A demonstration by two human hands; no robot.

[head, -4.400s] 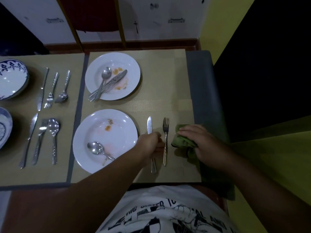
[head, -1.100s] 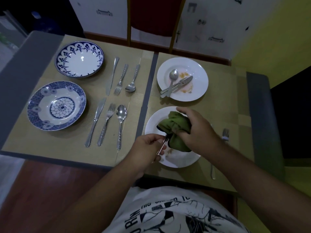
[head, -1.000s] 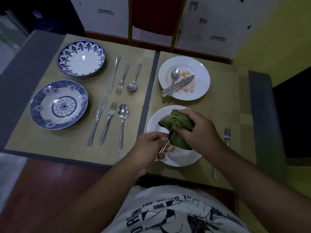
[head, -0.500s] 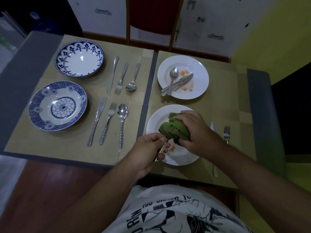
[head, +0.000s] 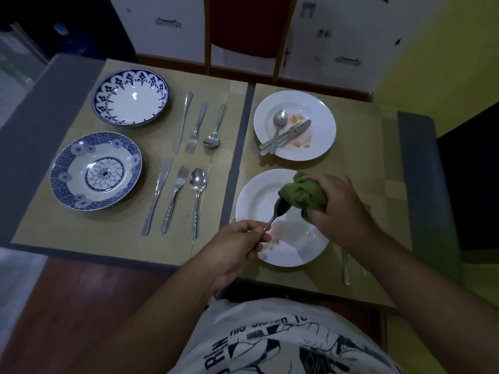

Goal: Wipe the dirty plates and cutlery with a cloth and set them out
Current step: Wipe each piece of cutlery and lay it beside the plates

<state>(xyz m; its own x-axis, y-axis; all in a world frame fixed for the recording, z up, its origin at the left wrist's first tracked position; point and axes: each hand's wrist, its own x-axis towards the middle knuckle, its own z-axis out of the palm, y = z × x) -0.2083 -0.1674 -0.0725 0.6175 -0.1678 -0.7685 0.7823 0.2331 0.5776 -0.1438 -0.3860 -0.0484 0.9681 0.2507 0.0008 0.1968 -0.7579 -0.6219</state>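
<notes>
Left hand [head: 234,248] has its fingers [head: 258,233] pinched round the handle of a shiny metal spoon [head: 278,210], held over the near white round plate [head: 251,201] with orange smears. Right hand [head: 339,209] clutches a bunched green cloth [head: 303,193] wrapped over the spoon's bowl. Far white plate [head: 321,114] holds dirty cutlery [head: 283,133], right side of the tabletop [head: 415,163].

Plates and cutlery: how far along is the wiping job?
Done: both blue patterned plates with cutlery sets laid beside them, plus a utensil right of the near white plate. In hand: left hand holds a spoon, right hand wiping it with the green cloth. Left: that stained plate, the far white plate and its cutlery.
</notes>
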